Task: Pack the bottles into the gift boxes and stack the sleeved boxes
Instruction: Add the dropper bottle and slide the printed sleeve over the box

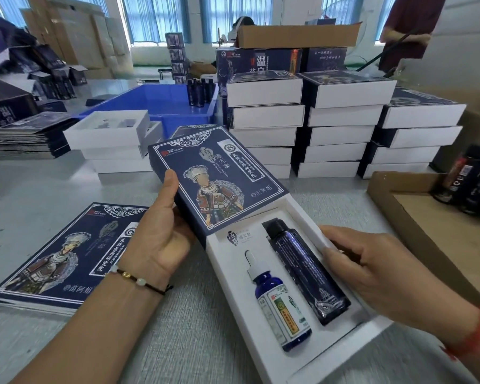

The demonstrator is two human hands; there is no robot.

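A white gift box tray [266, 353] lies in front of me with a blue dropper bottle [280, 309] and a dark tall bottle [302, 267] in its slots. Its far end sits partly inside a dark blue printed sleeve [214, 178]. My left hand [161, 225] grips the sleeve's left edge, thumb on top. My right hand [372, 264] holds the tray's right wall. Sleeved boxes [344, 120] stand in three stacks behind.
Flat sleeves [67, 256] lie at my left. Empty white trays [114, 142] are stacked beyond, next to a blue bin [155, 103] with dark bottles [200, 91]. A cardboard tray [432, 234] of bottles sits at right. People stand at the back.
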